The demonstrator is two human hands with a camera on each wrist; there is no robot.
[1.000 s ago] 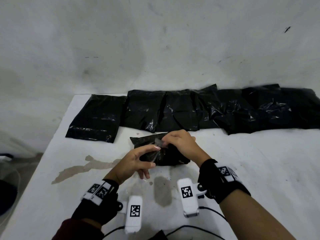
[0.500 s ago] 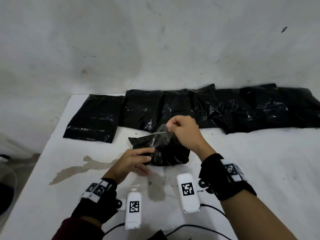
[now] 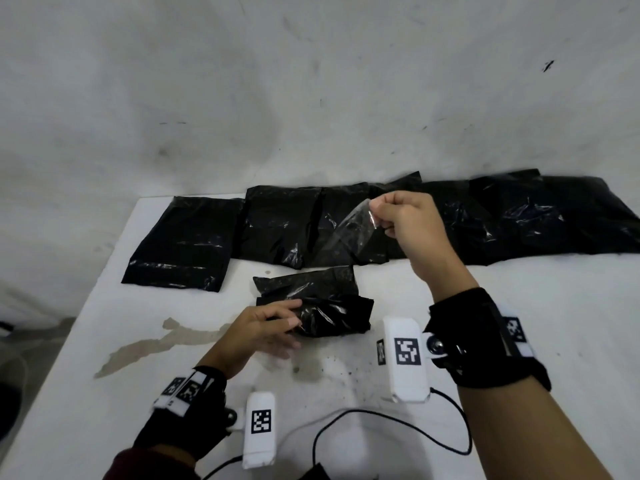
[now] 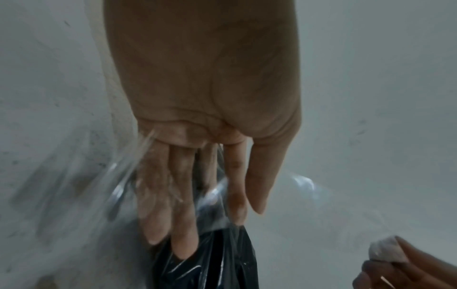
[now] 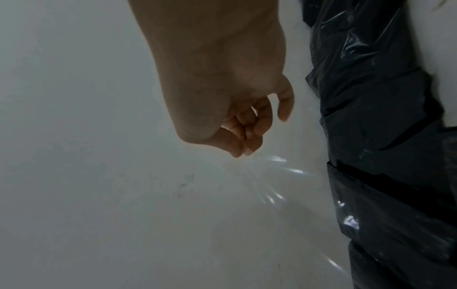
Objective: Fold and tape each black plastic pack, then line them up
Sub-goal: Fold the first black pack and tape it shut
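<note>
A folded black plastic pack (image 3: pixel 322 299) lies mid-table. My left hand (image 3: pixel 291 315) presses on its near left side with straight fingers (image 4: pixel 183 230); the pack (image 4: pixel 212 262) shows under them. My right hand (image 3: pixel 375 209) is raised above and behind the pack and pinches the top end of a clear tape strip (image 3: pixel 349 233) between thumb and fingers (image 5: pixel 243 148). The tape (image 5: pixel 274 176) stretches down towards the pack; its lower end is hard to make out. Several black packs (image 3: pixel 502 220) lie in a row along the wall.
The white table (image 3: pixel 519 306) carries a brown stain (image 3: pixel 166 344) at the left and dark specks near me. Its left edge drops to the floor. A black cable (image 3: pixel 381 417) loops at the front edge. A grey wall stands close behind the row of packs (image 5: pixel 383 136).
My right hand has risen up and back, drawing the clear tape out from the pack. My left hand let go of the tape and settled flat on the pack.
</note>
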